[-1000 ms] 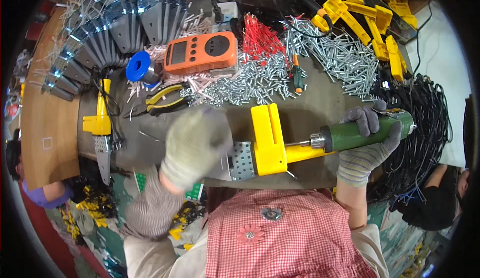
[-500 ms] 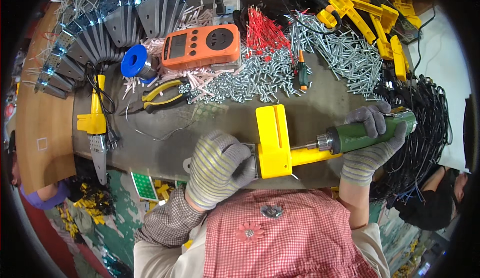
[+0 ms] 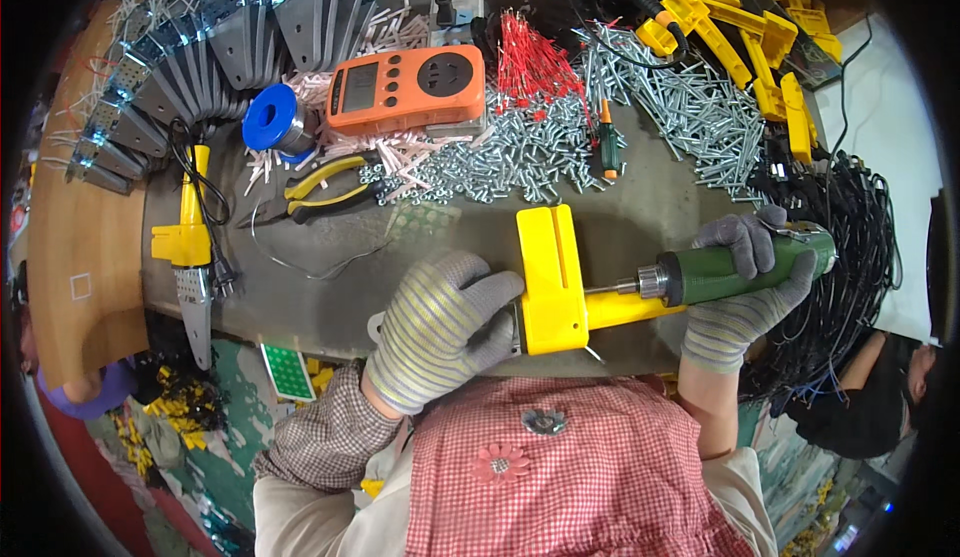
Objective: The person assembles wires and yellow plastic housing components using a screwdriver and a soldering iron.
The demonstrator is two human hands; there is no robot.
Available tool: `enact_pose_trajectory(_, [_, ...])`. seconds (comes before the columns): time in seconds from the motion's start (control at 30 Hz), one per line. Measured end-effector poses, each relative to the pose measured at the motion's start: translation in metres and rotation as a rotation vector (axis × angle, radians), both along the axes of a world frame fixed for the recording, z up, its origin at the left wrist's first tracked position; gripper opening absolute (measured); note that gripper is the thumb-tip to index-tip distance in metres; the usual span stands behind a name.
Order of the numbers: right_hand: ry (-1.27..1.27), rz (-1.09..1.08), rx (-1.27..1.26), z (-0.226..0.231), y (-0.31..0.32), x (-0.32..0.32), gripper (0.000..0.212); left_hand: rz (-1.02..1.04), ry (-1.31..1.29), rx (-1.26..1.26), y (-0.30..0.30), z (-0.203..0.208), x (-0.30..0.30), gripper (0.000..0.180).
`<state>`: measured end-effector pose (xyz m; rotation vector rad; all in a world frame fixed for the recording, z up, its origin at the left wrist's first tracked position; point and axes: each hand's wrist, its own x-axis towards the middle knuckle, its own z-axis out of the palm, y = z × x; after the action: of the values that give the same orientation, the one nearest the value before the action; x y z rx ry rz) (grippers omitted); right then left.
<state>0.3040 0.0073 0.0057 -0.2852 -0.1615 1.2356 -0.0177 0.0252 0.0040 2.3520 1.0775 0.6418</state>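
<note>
My left hand (image 3: 435, 332), in a grey striped glove, is closed around the metal end of a yellow-handled heating tool (image 3: 550, 282). Little of that metal shows past my fingers, which reach up to the yellow housing. The tool lies across the front of the bench, its handle running right. My gloved right hand (image 3: 730, 327) grips a green power screwdriver (image 3: 700, 275), held level above that handle. Its bit points left and meets the right side of the housing; the screw, if any, is hidden. A thin wire end sticks out below the housing.
Beyond my hands lie pliers (image 3: 330, 185), a solder spool (image 3: 270, 123), an orange meter (image 3: 405, 89), heaps of screws (image 3: 690, 107) and a small screwdriver (image 3: 607, 142). Another yellow-handled tool (image 3: 185, 244) rests left. Black cables (image 3: 860, 237) pile up right; grey metal plates (image 3: 230, 32) stand back left.
My left fingers have shifted up and right, closer against the yellow housing. The screwdriver stays almost in place, its bit still at the housing.
</note>
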Motion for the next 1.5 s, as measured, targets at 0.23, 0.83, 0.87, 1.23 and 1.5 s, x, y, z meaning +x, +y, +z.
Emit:
enact_pose_trajectory(0.23, [0.020,0.003,0.028,-0.002,-0.002,0.000,0.044,0.078,-0.173,-0.059,-0.006,-0.009,-0.005,0.032])
enact_pose_trajectory(0.83, [0.022,0.019,0.074,-0.006,0.004,-0.004,0.044,-0.011,-0.151,0.013,-0.001,-0.010,-0.005,0.030])
enact_pose_trajectory(0.87, [0.048,0.012,0.050,-0.006,0.004,-0.005,0.044,-0.016,-0.146,0.036,-0.002,-0.010,-0.005,0.029])
enact_pose_trajectory(1.23, [-0.025,-0.054,0.033,0.008,0.000,-0.003,0.047,0.034,-0.134,0.064,-0.007,-0.008,-0.001,0.024])
enact_pose_trajectory(1.5, [0.023,-0.035,0.142,0.006,-0.042,0.023,0.047,0.432,0.227,0.263,0.039,-0.007,-0.024,0.017])
